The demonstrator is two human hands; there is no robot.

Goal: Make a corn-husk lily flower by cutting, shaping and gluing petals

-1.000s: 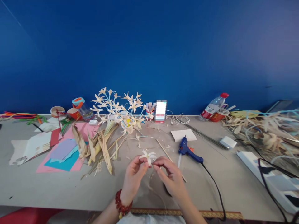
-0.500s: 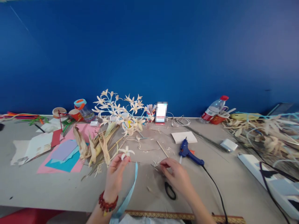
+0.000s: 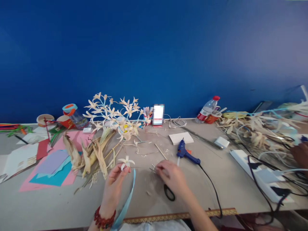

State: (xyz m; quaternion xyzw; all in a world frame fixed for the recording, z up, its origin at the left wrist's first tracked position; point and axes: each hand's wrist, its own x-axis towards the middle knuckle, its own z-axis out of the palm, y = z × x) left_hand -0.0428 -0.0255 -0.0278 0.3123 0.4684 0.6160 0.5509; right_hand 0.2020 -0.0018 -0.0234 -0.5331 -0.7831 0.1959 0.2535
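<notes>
My left hand [image 3: 114, 179], with a red bead bracelet at the wrist, pinches a small white flower [image 3: 126, 162] with narrow curled petals. A thin stem pokes out to the right of its fingers. Close by that hand, a light blue strip [image 3: 128, 200] runs down to the front edge. My right hand [image 3: 170, 175] is low over the table, its fingers closed around the middle of a pair of scissors. The black handle loop [image 3: 169, 193] of the scissors shows below the palm, and the blade tips stick out left of the fingers. The fingertips are partly hidden.
A blue glue gun [image 3: 186, 152] with a black cord lies right of my right hand. Behind stand a bunch of pale flowers [image 3: 115, 115], a phone [image 3: 158, 115] and a bottle [image 3: 207, 110]. Dried husks [image 3: 93, 154], coloured paper [image 3: 51, 178], a power strip [image 3: 255, 176] and another person's hand [image 3: 299, 154] flank them.
The view has swung to the right, so the table's things sit further left. Another person's hand has come into view at the right edge. My hands keep nearly the same pose.
</notes>
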